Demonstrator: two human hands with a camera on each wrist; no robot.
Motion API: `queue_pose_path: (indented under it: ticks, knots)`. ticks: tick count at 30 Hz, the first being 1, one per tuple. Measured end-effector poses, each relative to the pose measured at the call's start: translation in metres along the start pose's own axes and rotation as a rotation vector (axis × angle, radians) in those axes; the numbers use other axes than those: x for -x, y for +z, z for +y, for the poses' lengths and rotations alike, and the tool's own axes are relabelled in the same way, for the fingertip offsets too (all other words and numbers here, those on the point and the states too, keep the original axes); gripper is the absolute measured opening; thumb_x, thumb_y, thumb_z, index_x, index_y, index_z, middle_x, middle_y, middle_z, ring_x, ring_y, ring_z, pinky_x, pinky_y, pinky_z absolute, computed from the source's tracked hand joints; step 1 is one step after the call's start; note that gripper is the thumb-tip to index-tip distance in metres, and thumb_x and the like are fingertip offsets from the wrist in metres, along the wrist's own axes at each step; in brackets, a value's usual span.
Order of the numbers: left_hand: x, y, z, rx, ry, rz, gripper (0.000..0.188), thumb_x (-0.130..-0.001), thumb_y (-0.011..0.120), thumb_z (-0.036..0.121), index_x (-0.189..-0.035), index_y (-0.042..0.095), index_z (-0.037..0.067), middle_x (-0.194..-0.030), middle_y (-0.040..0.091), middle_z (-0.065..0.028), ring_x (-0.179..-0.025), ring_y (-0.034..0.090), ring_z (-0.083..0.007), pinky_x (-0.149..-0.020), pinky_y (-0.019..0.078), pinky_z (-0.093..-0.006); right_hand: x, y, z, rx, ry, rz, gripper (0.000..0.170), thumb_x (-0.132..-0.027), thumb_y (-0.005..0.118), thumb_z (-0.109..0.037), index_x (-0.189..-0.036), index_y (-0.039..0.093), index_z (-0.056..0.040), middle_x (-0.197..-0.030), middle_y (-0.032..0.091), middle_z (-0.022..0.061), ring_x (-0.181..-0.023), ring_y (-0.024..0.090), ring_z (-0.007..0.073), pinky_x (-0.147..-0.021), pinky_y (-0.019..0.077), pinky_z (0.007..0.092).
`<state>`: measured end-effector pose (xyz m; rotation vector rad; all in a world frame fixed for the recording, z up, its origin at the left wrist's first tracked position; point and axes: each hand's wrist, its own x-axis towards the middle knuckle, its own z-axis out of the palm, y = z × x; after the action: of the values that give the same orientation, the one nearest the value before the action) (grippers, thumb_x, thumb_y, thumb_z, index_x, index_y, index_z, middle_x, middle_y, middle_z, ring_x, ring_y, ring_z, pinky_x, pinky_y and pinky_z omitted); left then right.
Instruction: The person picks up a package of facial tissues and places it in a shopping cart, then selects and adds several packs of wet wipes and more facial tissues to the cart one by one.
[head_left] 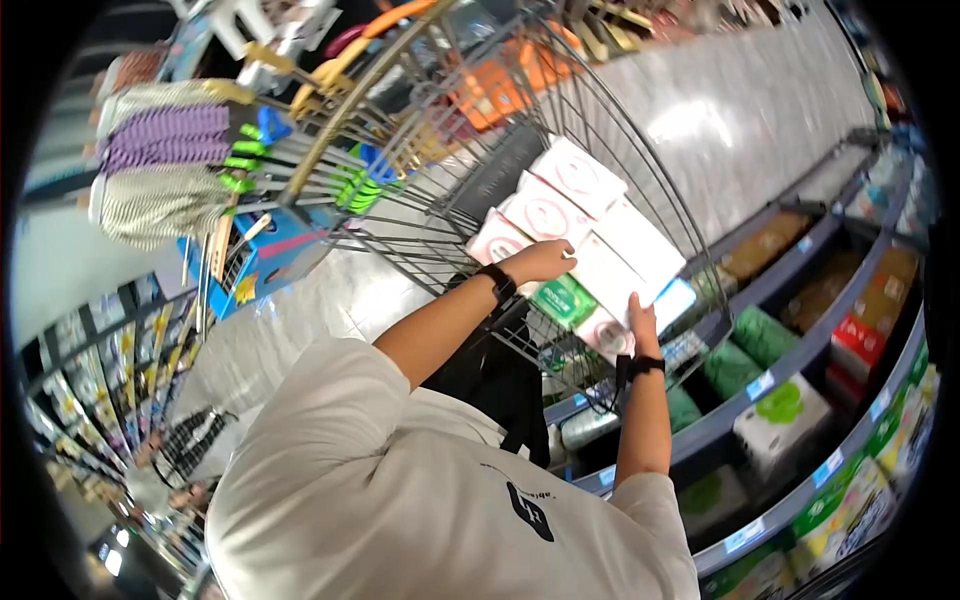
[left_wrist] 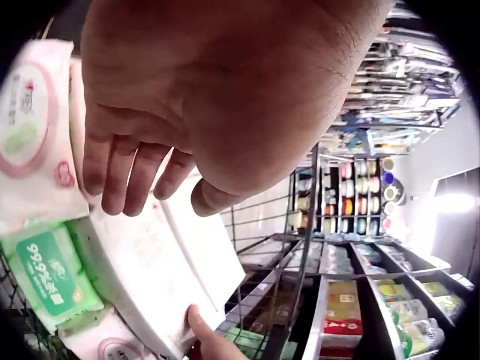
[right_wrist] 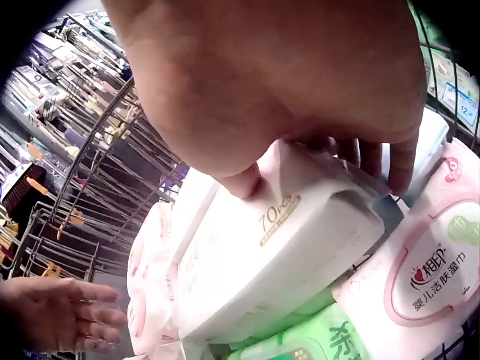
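Note:
Inside a wire shopping cart [head_left: 495,172], my right hand [head_left: 643,325] grips the end of a long white pack marked 70 pcs [right_wrist: 281,225], thumb on one side and fingers over the other. A second white pack [head_left: 640,240] lies alongside. My left hand [head_left: 540,262] is held over the packs with its fingers extended and loose, holding nothing. Under and beside it are pink-and-white packs of baby wipes [head_left: 545,215]. A green pack [left_wrist: 51,274] marked 99.9% lies beside the gripped pack. Part of a blue pack [head_left: 678,300] shows by my right hand.
Shelves with green packs [head_left: 765,335] and a white pack with a green clover [head_left: 782,420] run along the right. Mops with striped heads [head_left: 165,140] and a blue display box [head_left: 270,255] stand left of the cart. Grey floor [head_left: 720,110] stretches beyond.

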<state>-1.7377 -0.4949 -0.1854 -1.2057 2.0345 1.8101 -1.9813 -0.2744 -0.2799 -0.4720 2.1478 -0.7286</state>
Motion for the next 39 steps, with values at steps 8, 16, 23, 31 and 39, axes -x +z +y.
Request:
queue_pose_path:
  ticks: [8, 16, 23, 31, 39]
  knots:
    - [0.156, -0.096, -0.020, -0.547, 0.039, 0.429, 0.032, -0.088, 0.056, 0.027, -0.110, 0.057, 0.003, -0.100, 0.062, -0.0163, -0.098, 0.058, -0.0346, -0.084, 0.0462, -0.0440, 0.073, -0.024, -0.045, 0.259, -0.179, -0.029, 0.054, -0.090, 0.059, -0.030, -0.124, 0.050, 0.0117, -0.103, 0.064, 0.0274, -0.093, 0.062, 0.0381, -0.082, 0.0488, 0.0408]
    - [0.183, -0.098, -0.054, -0.747, 0.391, 0.767, 0.010, -0.081, 0.060, 0.017, -0.079, 0.063, 0.007, -0.076, 0.061, -0.0048, -0.074, 0.058, -0.0224, -0.072, 0.0432, -0.0353, 0.183, 0.030, -0.062, 0.464, -0.395, -0.193, 0.034, -0.097, 0.046, -0.027, -0.095, 0.062, 0.0027, -0.080, 0.062, 0.0206, -0.076, 0.059, 0.0377, -0.069, 0.0451, 0.0435]
    - [0.173, -0.104, -0.059, -0.654, 0.618, 0.893, 0.005, -0.077, 0.063, 0.011, -0.073, 0.060, 0.008, -0.074, 0.060, -0.0041, -0.068, 0.057, -0.0216, -0.064, 0.0428, -0.0334, 0.193, 0.035, -0.071, 0.401, -0.526, 0.063, 0.026, -0.093, 0.045, -0.017, -0.095, 0.065, -0.0010, -0.081, 0.064, 0.0195, -0.076, 0.060, 0.0381, -0.070, 0.0468, 0.0431]
    - [0.153, -0.123, -0.056, -0.645, 0.668, 0.842, 0.007, -0.076, 0.062, 0.012, -0.072, 0.059, 0.008, -0.071, 0.057, -0.0030, -0.068, 0.056, -0.0218, -0.065, 0.0420, -0.0332, 0.183, 0.039, -0.087, 0.372, -0.347, 0.122, 0.024, -0.089, 0.048, -0.017, -0.093, 0.067, -0.0020, -0.075, 0.064, 0.0208, -0.070, 0.062, 0.0388, -0.064, 0.0479, 0.0432]
    - [0.120, -0.141, -0.048, -0.597, 0.696, 0.828, 0.010, -0.078, 0.060, 0.013, -0.071, 0.056, 0.007, -0.068, 0.054, -0.0052, -0.067, 0.053, -0.0242, -0.066, 0.0398, -0.0359, 0.164, 0.041, -0.093, 0.393, -0.267, 0.142, 0.024, -0.089, 0.046, -0.016, -0.092, 0.067, -0.0032, -0.077, 0.065, 0.0228, -0.073, 0.063, 0.0405, -0.067, 0.0484, 0.0447]
